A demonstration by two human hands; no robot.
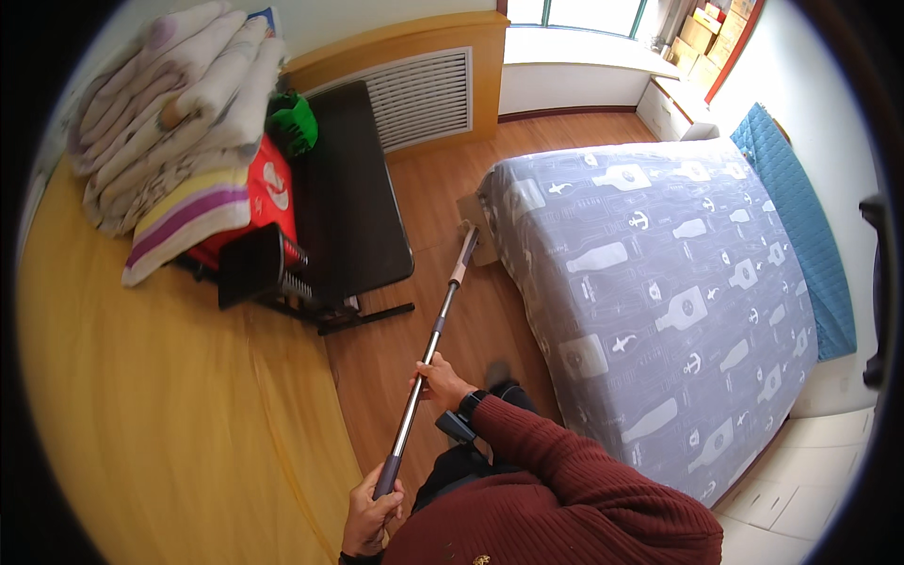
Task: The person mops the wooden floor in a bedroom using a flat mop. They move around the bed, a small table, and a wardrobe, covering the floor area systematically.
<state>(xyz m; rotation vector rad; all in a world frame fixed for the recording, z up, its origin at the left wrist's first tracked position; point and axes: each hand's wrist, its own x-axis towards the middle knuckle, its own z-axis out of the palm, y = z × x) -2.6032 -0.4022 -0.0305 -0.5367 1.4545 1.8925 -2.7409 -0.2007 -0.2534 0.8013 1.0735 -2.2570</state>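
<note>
I hold a long-handled flat mop (407, 414) with a silver pole and grey grips in both hands. My left hand (371, 513) is wrapped round the grey grip at the pole's near end, low in the view. Farther up, my right hand (443, 379) closes round the bare metal shaft. The pole slants away and to the right across the wooden floor (414, 348). Its far end meets a flat tan head (484, 240) on the floor, against the near-left corner of the bed (650, 292); part of that head may be hidden by the bed cover.
The bed with a grey patterned cover stands on the right, a blue quilted pad (800, 226) behind it. On the left are a black table (348, 198), a green bag (295, 122), piled blankets (179, 104) and a yellow-covered surface (160, 405). A vent panel (419, 99) lies beyond.
</note>
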